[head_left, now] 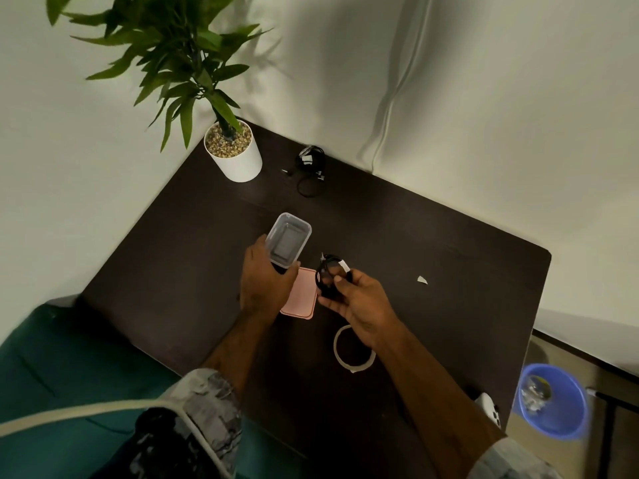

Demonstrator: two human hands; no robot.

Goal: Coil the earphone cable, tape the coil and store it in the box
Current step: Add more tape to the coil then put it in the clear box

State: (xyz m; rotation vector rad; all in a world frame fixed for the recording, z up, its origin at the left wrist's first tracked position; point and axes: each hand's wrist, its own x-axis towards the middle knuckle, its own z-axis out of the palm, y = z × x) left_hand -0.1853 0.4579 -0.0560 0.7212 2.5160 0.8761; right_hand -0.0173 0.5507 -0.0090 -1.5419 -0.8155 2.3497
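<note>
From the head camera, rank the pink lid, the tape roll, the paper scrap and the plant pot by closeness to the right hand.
From the right hand:
1. Pink lid, just left.
2. Tape roll, partly under the wrist.
3. Paper scrap, to the right.
4. Plant pot, far corner.

Left hand [264, 285] covered the near end of the clear box [288, 242] and a corner of the pink lid [301, 295]. Right hand [359, 305] hid the near side of the coiled earphone cable [326, 274]; earbuds not made out. Right forearm crossed part of the tape roll [352, 350]. Second cable bundle [309, 167] by the pot too small and dark to sort out. Bucket [553, 402] contents blurred. White object [489, 411] at the table edge partly hidden, unidentifiable. Plant [179, 53] cut off at the top edge.
</note>
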